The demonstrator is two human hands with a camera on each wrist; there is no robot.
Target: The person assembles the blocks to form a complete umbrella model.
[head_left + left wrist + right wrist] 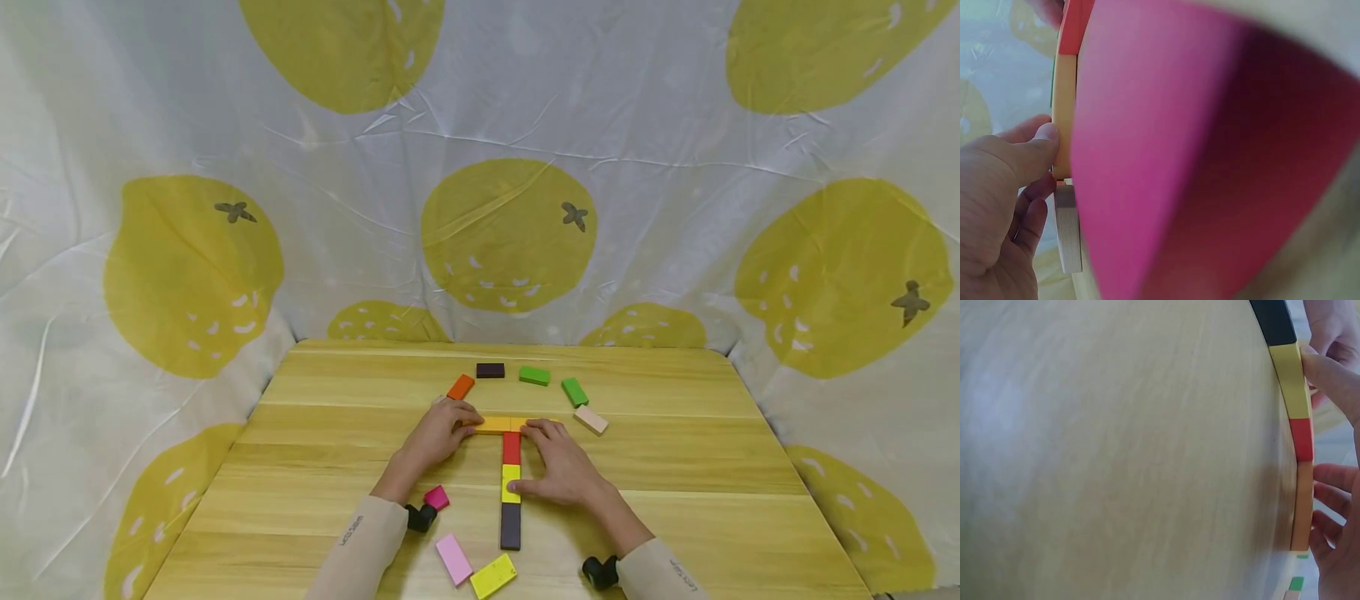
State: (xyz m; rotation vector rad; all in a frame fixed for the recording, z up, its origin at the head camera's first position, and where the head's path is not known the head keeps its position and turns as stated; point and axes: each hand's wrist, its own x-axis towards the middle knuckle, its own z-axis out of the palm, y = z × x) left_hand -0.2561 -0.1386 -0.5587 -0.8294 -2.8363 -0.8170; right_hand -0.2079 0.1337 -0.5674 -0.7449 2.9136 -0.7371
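Flat blocks on the table form a T. Its bar is a left orange block (493,426) and a right orange block (517,425), end to end. Down the stem run a red block (512,447), a yellow block (511,472) and a black block (510,527). My left hand (437,435) pinches the left orange block near its outer end between thumb and index finger. The fingers of my right hand (564,468) touch the right orange block, partly covering it, while its thumb rests at the yellow block. A pale wooden block (1068,231) lies beside my left fingers.
Beyond the T, an orange-red block (461,387), a dark block (491,371), two green blocks (534,376) and a beige block (591,420) form an arc. Nearer lie a magenta block (437,498), a pink block (453,560) and another yellow block (494,577).
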